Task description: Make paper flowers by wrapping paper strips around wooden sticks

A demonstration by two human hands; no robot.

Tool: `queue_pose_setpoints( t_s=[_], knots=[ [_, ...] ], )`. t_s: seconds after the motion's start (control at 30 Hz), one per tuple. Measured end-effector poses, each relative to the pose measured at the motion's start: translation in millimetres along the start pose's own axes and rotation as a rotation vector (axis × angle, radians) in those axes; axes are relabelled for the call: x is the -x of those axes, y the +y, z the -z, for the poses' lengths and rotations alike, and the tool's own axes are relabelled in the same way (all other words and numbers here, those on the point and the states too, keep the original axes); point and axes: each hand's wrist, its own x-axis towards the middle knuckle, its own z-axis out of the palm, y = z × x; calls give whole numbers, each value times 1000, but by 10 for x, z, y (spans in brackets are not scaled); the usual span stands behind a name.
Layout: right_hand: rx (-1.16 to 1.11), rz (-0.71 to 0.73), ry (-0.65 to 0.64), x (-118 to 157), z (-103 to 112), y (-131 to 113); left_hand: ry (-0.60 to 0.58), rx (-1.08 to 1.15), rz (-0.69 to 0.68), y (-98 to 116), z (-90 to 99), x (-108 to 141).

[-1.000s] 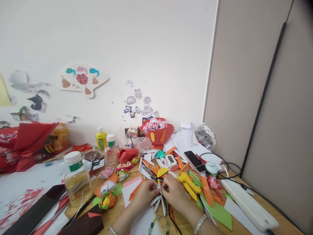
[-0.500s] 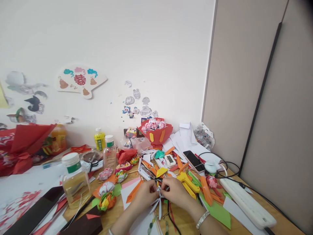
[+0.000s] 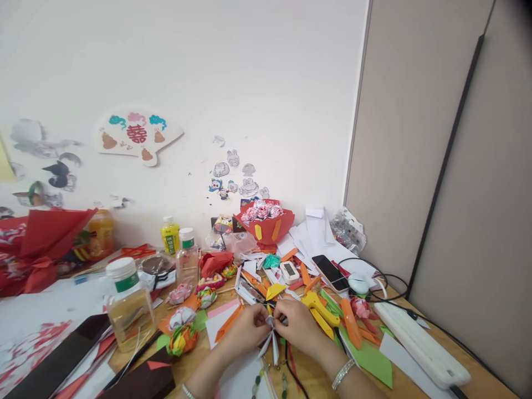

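Thumb and forefinger of the left hand (image 3: 248,328) pinch the top of a white folded-paper piece (image 3: 271,338) with long pointed strips hanging below. The right hand (image 3: 294,322) pinches it from the other side, the fingertips of both hands close together. They hold it over the front middle of the wooden table (image 3: 310,363). A silvery bracelet (image 3: 343,374) circles the right wrist.

Below the hands, a string of green beads (image 3: 284,386) lies beside a sheet of white paper (image 3: 243,377). Just beyond the fingers is a yellow folded-paper piece (image 3: 275,291); right of the right hand lies a yellow tool shaped like a glue gun (image 3: 320,308), among orange and green paper.

To the left, crumpled-paper flowers (image 3: 182,339) sit near a clear jar with a white lid (image 3: 129,310). A smaller lidded jar (image 3: 188,260) and a yellow-labelled bottle (image 3: 170,235) stand toward the table's back edge.

Beyond the hands are a small white digital display (image 3: 290,272) and a smartphone (image 3: 330,272). A white power strip (image 3: 421,343) lies along the table's right edge. At the back edge, a red-wrapped bouquet (image 3: 268,230) stands against the wall, with another red-wrapped bouquet (image 3: 52,244) at the table's left end. A fan-shaped board (image 3: 139,138) hangs above, left of some cartoon cut-outs (image 3: 233,177).
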Motion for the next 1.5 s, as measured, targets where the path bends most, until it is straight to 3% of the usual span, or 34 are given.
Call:
queue_pose_setpoints(
  t_s=[0.27, 0.5, 0.8, 1.03, 1.13, 1.3, 1.4, 1.5],
  knots=[
    [-192, -52, -20, -5, 2, -97, -22, 476, 92, -80, 64, -26],
    [-162, 112, 39, 2, -25, -112, 29, 514, 105, -215, 14, -118],
    [-104, 396, 61, 6, 15, -88, 59, 578, 130, -141, 40, -73],
    [-56, 507, 69, 8, 17, -75, 50, 647, 136, -140, 60, -75],
    [-78, 429, 67, 2, 47, -111, 41, 668, 123, -119, 65, -66],
    [-162, 47, 223, -44, 58, -101, 80, 745, -13, -69, 90, -59],
    [-437, -187, 223, -79, 3, -12, 57, 750, -87, -48, 100, -57],
    [-694, -278, 122, -105, -46, 56, -5, 685, -119, -15, 100, -36]
  ],
)
